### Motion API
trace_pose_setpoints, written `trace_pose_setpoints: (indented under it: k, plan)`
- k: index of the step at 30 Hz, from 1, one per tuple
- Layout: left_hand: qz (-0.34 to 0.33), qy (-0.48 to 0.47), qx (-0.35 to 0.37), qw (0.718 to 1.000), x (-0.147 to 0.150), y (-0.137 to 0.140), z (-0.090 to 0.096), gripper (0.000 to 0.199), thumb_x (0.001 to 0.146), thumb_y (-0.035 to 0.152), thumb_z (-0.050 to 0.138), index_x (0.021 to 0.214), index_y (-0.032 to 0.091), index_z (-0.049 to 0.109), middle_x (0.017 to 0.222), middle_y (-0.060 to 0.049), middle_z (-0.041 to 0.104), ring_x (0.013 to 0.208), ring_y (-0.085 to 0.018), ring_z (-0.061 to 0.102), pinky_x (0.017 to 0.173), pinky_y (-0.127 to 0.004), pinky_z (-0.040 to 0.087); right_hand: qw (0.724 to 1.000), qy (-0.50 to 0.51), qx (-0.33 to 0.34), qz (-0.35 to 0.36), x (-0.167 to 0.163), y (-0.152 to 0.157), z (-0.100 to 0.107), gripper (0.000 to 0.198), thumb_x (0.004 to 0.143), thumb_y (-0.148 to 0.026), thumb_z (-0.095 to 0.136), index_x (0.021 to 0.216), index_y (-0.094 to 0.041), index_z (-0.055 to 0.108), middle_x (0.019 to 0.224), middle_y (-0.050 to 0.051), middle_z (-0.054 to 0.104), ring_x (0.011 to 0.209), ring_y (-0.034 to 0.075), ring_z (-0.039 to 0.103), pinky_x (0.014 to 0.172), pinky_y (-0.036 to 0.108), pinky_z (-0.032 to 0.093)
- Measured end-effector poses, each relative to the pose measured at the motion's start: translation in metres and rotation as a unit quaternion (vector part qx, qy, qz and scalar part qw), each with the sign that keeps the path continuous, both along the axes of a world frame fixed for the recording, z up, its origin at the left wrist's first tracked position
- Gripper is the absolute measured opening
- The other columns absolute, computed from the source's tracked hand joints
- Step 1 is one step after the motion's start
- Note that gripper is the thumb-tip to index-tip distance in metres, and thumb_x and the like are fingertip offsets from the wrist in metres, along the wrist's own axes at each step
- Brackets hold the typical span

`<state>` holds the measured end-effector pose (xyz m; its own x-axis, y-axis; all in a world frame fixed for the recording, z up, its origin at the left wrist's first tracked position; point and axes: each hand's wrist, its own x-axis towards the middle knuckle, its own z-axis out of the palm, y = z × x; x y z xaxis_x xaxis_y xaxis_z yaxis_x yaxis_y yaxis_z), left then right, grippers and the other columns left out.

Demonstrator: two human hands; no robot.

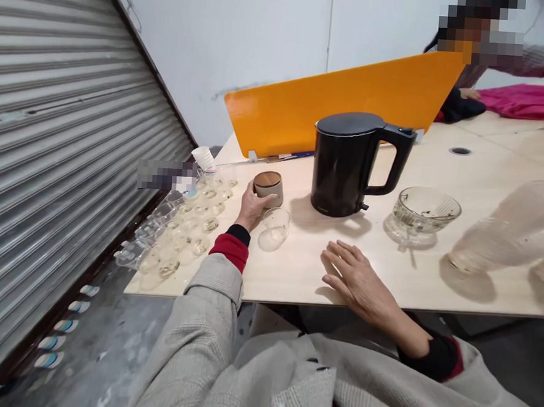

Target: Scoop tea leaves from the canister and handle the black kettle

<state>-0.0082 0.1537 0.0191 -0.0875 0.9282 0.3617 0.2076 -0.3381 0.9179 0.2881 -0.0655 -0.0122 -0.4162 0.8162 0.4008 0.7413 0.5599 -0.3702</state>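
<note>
My left hand (252, 203) is wrapped round a small grey jar (276, 196) with a brown wooden lid, which is upright on the table. Just in front of the jar is a clear cup (276, 227). My right hand (357, 279) is open near the table's front edge, fingers stretched out and nothing in them. Beyond that hand a black electric kettle (341, 171) has its handle turned to the right. On the right side sits a clear glass bowl (426, 211) with dark bits, perhaps leaves, and liquid in it.
Many clear cups with pale liquid (200, 246) crowd the table's left end, beside a white cup stack (204, 158). Large clear plastic bottles (505, 233) lie at right. An orange divider (333, 106) runs behind the kettle; another person sits beyond, near pink cloth (524, 100).
</note>
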Motion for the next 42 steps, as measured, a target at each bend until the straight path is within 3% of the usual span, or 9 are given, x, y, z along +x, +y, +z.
trace_pose_setpoints:
  k: [9, 13, 16, 18, 21, 24, 26, 33, 42]
  plan:
    - [-0.155, -0.069, -0.054, 0.984, -0.006, 0.003, -0.006, 0.099, 0.066, 0.031, 0.095, 0.154, 0.018, 0.05, 0.157, -0.019, 0.061, 0.141, -0.032, 0.063, 0.116, -0.047, 0.054, 0.999, -0.023, -0.025, -0.008, 0.003, 0.001, -0.006, 0.048, 0.108, -0.051, 0.053, 0.145, -0.023, 0.064, 0.16, 0.017, 0.059, 0.152, 0.039, 0.049, 0.125, 0.068, 0.041]
    - [-0.079, -0.063, -0.079, 0.992, -0.028, -0.009, 0.003, 0.104, 0.063, 0.023, 0.09, 0.157, 0.015, 0.046, 0.166, -0.023, 0.051, 0.153, -0.034, 0.052, 0.123, -0.049, 0.048, 1.0, 0.006, -0.024, -0.012, 0.002, 0.011, -0.002, 0.055, 0.109, -0.053, 0.05, 0.15, -0.019, 0.062, 0.159, 0.021, 0.059, 0.152, 0.04, 0.05, 0.122, 0.066, 0.044]
    - [0.003, -0.041, -0.086, 0.995, -0.047, -0.034, 0.007, 0.082, 0.069, 0.025, 0.08, 0.147, 0.01, 0.057, 0.156, -0.027, 0.059, 0.141, -0.035, 0.062, 0.114, -0.053, 0.054, 0.998, 0.03, -0.049, -0.003, -0.006, 0.027, 0.014, 0.063, 0.108, -0.056, 0.049, 0.158, -0.019, 0.054, 0.163, 0.02, 0.056, 0.154, 0.04, 0.049, 0.122, 0.066, 0.044]
    - [-0.025, -0.027, -0.089, 0.995, -0.053, -0.056, 0.006, 0.069, 0.072, 0.026, 0.077, 0.139, 0.012, 0.064, 0.146, -0.024, 0.068, 0.132, -0.034, 0.068, 0.108, -0.052, 0.058, 0.995, 0.042, -0.093, 0.002, -0.016, 0.042, 0.025, 0.071, 0.106, -0.059, 0.051, 0.165, -0.019, 0.046, 0.164, 0.02, 0.054, 0.152, 0.041, 0.051, 0.122, 0.067, 0.043]
    - [-0.12, -0.011, -0.111, 0.986, -0.051, -0.085, 0.001, 0.071, 0.072, 0.029, 0.081, 0.141, 0.018, 0.066, 0.146, -0.019, 0.07, 0.132, -0.032, 0.067, 0.106, -0.049, 0.059, 0.985, 0.054, -0.163, 0.017, -0.036, 0.066, 0.036, 0.083, 0.104, -0.063, 0.054, 0.17, -0.017, 0.037, 0.168, 0.022, 0.049, 0.155, 0.041, 0.048, 0.124, 0.066, 0.041]
    - [-0.174, 0.005, -0.107, 0.979, -0.043, -0.1, -0.005, 0.081, 0.068, 0.033, 0.09, 0.145, 0.022, 0.067, 0.152, -0.016, 0.066, 0.134, -0.032, 0.066, 0.112, -0.049, 0.055, 0.981, 0.071, -0.178, 0.026, -0.058, 0.081, 0.038, 0.085, 0.103, -0.065, 0.056, 0.17, -0.017, 0.037, 0.169, 0.022, 0.047, 0.157, 0.04, 0.046, 0.124, 0.062, 0.043]
    - [-0.191, 0.005, -0.106, 0.976, -0.038, -0.105, -0.007, 0.084, 0.066, 0.035, 0.093, 0.144, 0.022, 0.068, 0.151, -0.017, 0.068, 0.131, -0.031, 0.067, 0.112, -0.049, 0.054, 0.981, 0.085, -0.169, 0.044, -0.069, 0.084, 0.038, 0.08, 0.103, -0.061, 0.056, 0.168, -0.019, 0.04, 0.163, 0.022, 0.055, 0.151, 0.039, 0.054, 0.12, 0.06, 0.048]
    - [-0.177, 0.01, -0.116, 0.977, -0.03, -0.125, -0.01, 0.074, 0.067, 0.036, 0.09, 0.138, 0.021, 0.071, 0.14, -0.016, 0.07, 0.11, -0.025, 0.069, 0.095, -0.043, 0.059, 0.974, 0.128, -0.173, 0.076, -0.083, 0.075, 0.027, 0.077, 0.1, -0.057, 0.063, 0.164, -0.018, 0.046, 0.154, 0.023, 0.063, 0.143, 0.037, 0.061, 0.117, 0.06, 0.049]
    - [-0.134, 0.018, -0.092, 0.987, -0.023, -0.154, -0.018, 0.067, 0.072, 0.033, 0.085, 0.136, 0.021, 0.068, 0.134, -0.013, 0.069, 0.1, -0.018, 0.066, 0.095, -0.039, 0.059, 0.969, 0.128, -0.197, 0.073, -0.082, 0.058, 0.024, 0.084, 0.097, -0.057, 0.067, 0.167, -0.017, 0.042, 0.162, 0.025, 0.055, 0.148, 0.037, 0.057, 0.118, 0.057, 0.049]
